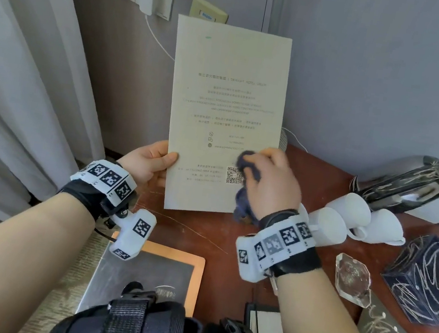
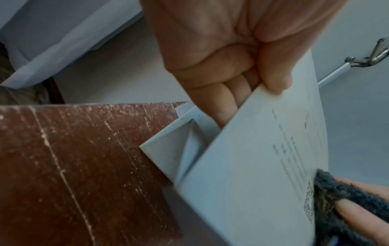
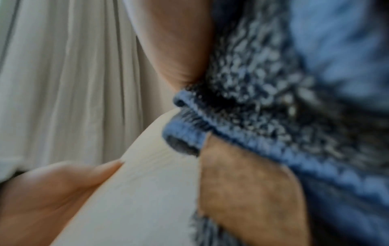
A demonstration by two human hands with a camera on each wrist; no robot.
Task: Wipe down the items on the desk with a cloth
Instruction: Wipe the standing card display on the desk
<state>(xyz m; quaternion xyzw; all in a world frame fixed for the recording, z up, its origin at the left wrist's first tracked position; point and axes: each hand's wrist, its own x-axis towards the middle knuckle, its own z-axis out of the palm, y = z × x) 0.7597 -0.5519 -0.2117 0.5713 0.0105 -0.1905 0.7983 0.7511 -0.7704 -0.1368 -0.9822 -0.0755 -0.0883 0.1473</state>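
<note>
head: while the left hand [image 1: 150, 161] pinches the card [image 1: 224, 115] at its lower left edge, upright over the desk [image 1: 202, 238], the right hand [image 1: 273, 180] bunches the cloth [image 1: 246, 167] against the lower right, by the qr code.
head, writing: "skylight hotel" partly legible mid-card; a web address beginning "www", the rest too small.
head, risk: cups [image 1: 347, 217] lie just beside the right wrist; a wide stroke could likely knock them.
left wrist: thumb on the front, fingers [image 2: 227, 106] behind; one-edge hold, so hard rubbing may bend or twist the card loose.
right wrist: blurred; cloth [image 3: 273, 116] gripped on the card; print unreadable.
</note>
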